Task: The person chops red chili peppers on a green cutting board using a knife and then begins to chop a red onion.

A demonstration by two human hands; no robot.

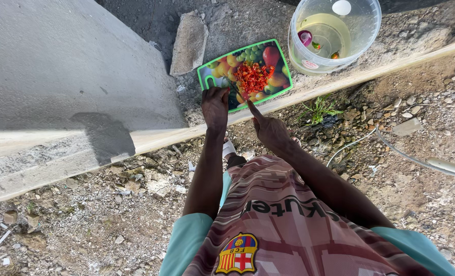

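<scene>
Looking down, we see a green-rimmed cutting board (222, 69) on a rough concrete ledge (59, 66), a heap of chopped red pepper (252, 76) at its middle. We judge the board, near the ledge's edge above gravel, could slide and spill the heap. The left hand (215, 106) lies on the board's near edge, fingers curled down, pinching nothing. The right hand (269, 130) holds its grip pressed together, one finger stretched toward the heap. A clear bucket (363, 36) stands just beside.

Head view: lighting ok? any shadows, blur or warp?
Head view: hard daylight, sharp throughout; dark cast shadow on the concrete slab; the slab looks bright, near washed out; wide-angle bend along the ledge; chopped red pile on the cutting board stays crisp.
</scene>
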